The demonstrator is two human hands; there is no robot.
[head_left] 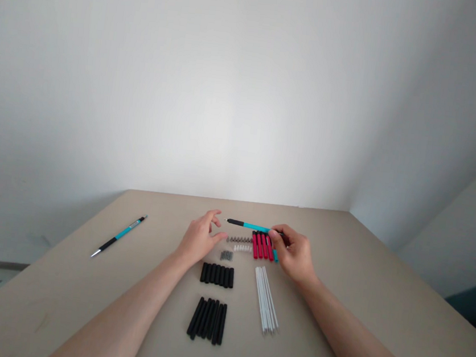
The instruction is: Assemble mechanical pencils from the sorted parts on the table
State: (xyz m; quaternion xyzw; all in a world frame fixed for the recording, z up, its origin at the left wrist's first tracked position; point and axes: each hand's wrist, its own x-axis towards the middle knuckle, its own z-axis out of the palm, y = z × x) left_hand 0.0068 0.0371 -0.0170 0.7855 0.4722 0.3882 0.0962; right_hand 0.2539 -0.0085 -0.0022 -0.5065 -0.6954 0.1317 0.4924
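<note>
My right hand [296,255] pinches a teal and black pen [253,227] near its teal end. The pen lies nearly level above the table, its black grip and thin bare point facing left. My left hand [199,237] hovers just left of that point, thumb and fingers apart, with nothing in it. Below and between the hands are a row of small metal pieces [240,240], a row of small white pieces [242,248] and several springs [226,255]. Red pen barrels [260,246] with black ends lie beside my right hand, which partly hides a teal barrel [275,255].
Several short black tubes [217,275] lie in a row, with longer black tubes [207,320] nearer me. White refills [266,301] lie by my right forearm. A whole teal and black pen [119,236] rests at the left on the beige table [309,341]. A wall stands behind.
</note>
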